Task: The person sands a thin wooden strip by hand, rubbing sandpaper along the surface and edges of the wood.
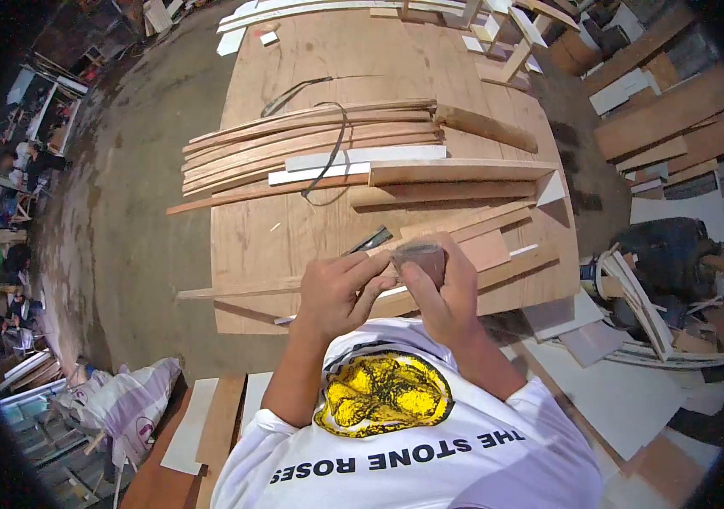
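Observation:
Both of my hands are together above the near edge of the plywood table (251, 246). My right hand (442, 284) is closed on a brownish sheet-like piece (423, 261), with the thumb pressed on its face. At the piece's left side, my left hand (341, 293) has its fingers pinched together; what lies between them is too small to make out. Long wooden strips (239, 289) lie on the table under and beside my hands. Just beyond my left hand lies a black tool (368, 241), partly hidden by the fingers.
Bundled thin strips (294, 140), a black strap (341, 144) and a boxy wooden length (455, 172) lie across the table. A wooden frame (519, 42) stands at the far right. Boards (667, 119) are stacked right; a white sack (133, 403) sits on the lower left.

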Demonstrator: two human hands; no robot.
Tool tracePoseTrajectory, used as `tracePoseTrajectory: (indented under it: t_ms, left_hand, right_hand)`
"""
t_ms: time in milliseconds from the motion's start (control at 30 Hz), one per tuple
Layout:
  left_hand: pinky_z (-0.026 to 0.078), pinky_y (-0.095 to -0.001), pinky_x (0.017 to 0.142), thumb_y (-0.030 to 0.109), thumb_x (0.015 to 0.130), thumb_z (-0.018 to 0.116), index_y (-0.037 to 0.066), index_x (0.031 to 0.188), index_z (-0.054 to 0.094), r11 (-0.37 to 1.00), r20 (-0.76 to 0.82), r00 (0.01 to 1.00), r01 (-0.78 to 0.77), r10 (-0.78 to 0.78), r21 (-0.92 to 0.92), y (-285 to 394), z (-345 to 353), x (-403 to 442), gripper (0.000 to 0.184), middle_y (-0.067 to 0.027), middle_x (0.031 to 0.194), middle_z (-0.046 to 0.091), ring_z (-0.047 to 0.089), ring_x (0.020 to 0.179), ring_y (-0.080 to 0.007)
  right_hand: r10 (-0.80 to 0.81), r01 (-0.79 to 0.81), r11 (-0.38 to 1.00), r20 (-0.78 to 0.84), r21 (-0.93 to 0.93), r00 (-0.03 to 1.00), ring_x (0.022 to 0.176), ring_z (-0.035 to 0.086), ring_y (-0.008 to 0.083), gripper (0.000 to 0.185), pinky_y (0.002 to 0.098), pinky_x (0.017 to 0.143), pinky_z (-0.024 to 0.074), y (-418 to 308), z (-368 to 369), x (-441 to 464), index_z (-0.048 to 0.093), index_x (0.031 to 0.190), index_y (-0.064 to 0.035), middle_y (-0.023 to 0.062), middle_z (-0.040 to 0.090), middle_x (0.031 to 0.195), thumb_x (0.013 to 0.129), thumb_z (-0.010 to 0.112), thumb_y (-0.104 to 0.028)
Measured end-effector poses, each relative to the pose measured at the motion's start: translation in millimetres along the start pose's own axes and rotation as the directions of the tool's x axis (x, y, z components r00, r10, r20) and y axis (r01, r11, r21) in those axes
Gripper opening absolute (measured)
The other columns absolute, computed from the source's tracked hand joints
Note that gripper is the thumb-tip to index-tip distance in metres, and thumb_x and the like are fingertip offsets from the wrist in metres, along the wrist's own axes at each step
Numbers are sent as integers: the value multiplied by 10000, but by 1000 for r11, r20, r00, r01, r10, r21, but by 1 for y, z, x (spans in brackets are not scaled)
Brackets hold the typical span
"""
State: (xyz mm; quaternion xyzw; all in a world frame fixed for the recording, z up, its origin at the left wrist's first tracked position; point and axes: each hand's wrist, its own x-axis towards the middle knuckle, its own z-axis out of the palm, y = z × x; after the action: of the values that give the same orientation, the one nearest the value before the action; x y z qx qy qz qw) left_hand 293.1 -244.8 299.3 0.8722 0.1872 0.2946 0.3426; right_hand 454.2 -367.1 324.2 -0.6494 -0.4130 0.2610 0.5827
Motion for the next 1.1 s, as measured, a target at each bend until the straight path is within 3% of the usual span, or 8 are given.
tracePoseTrajectory:
  t_ms: [100, 200, 300, 400, 700, 800, 900, 1100]
  left_hand:
    - [511, -416, 551, 344, 980, 784, 122, 1245, 805, 999, 9, 1000, -29, 30, -45, -4, 4, -7, 345, -86, 781, 717, 686, 625, -306]
    - [526, -412, 571, 333, 973, 795, 122, 1254, 809, 997, -128, 990, -67, 62, -37, -15, 0, -6, 351, -104, 798, 734, 692, 632, -316]
    - [543, -412, 594, 328, 967, 802, 115, 1263, 807, 999, -26, 999, 18, -20, -46, -9, -25, -1, 365, -126, 856, 768, 716, 663, -320]
    - [550, -407, 604, 325, 967, 801, 110, 1261, 808, 999, 17, 999, -40, 41, -36, -13, -30, -4, 365, -138, 900, 789, 736, 686, -318]
    - [533, -414, 569, 322, 968, 796, 105, 1258, 807, 994, -42, 997, -69, 66, -81, -21, -35, -8, 363, -129, 855, 771, 705, 634, -315]
    - [533, -406, 565, 306, 971, 794, 108, 1247, 812, 996, 83, 992, -89, 90, -16, -14, -34, -16, 340, -127, 853, 771, 710, 636, -310]
    - [516, -414, 551, 292, 971, 794, 109, 1251, 808, 995, -18, 996, -93, 93, -26, -19, -38, -13, 335, -104, 781, 715, 680, 606, -309]
    - [505, -411, 549, 290, 969, 798, 106, 1259, 807, 997, 16, 998, -67, 68, -45, -16, -35, -21, 343, -104, 798, 719, 685, 620, -300]
  right_hand:
    - [43, -42, 999, -38, 34, 998, 814, 648, 275, 257, 408, 743, 520, -5, 12, 12, 685, 1105, 8, 163, 671, 936, 988, 770, -205]
    - [114, -113, 993, -65, 21, 991, 836, 666, 251, 238, 388, 759, 532, -6, 20, 2, 693, 1113, 4, 154, 688, 955, 991, 768, -186]
    - [70, -68, 997, -47, 42, 996, 866, 687, 229, 234, 371, 778, 541, 1, 23, -15, 701, 1128, 2, 149, 703, 976, 996, 766, -180]
    - [106, -101, 992, -71, 81, 992, 875, 686, 212, 233, 368, 786, 543, -9, 30, -8, 706, 1142, 1, 141, 707, 981, 999, 763, -173]
    - [99, -88, 990, -102, 108, 990, 892, 694, 212, 238, 378, 796, 550, -8, 45, -20, 719, 1149, -1, 135, 719, 989, 1000, 765, -180]
    - [38, -38, 999, -94, -5, 995, 911, 707, 212, 239, 373, 808, 557, -14, 43, -3, 719, 1149, -5, 139, 729, 1003, 999, 767, -184]
    - [117, -107, 989, -100, 99, 988, 888, 712, 241, 239, 385, 798, 557, -20, 53, -8, 716, 1133, 2, 151, 727, 997, 999, 766, -189]
    - [-46, 37, 996, -112, -80, 993, 860, 710, 273, 252, 399, 780, 552, -18, 48, -7, 692, 1140, 3, 164, 705, 966, 996, 766, -191]
